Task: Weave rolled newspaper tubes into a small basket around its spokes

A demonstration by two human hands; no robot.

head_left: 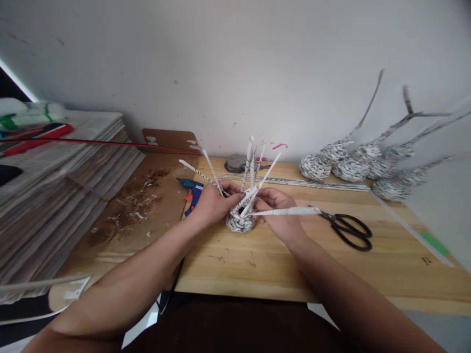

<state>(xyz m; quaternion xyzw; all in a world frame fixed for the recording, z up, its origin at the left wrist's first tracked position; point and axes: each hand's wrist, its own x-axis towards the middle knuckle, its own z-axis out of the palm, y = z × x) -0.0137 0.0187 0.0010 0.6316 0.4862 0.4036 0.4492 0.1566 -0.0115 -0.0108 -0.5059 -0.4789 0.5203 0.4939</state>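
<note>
A small woven basket of rolled newspaper (pixel 240 224) stands upright on the wooden board in front of me. Several paper tubes (pixel 270 169) stick up and out from its narrow top, and one points right toward the scissors. My left hand (pixel 215 200) closes on the basket's upper left side, thumb pressed against the paper tubes at the opening. On the opposite side my right hand (pixel 281 211) pinches the tubes near the rim, its fingertips partly hidden behind them. Just left of the basket, a blue glue gun (pixel 194 192) lies behind my left wrist.
Black-handled scissors (pixel 349 230) lie on the wooden board (pixel 294 274) at right. Several woven newspaper pieces (pixel 314 167) with long stems stand by the wall. Thin paper tubes (pixel 312 184) lie along the back. Stacked newspapers (pixel 91 157) rise at left, near a cardboard sheet (pixel 125 206) with scraps.
</note>
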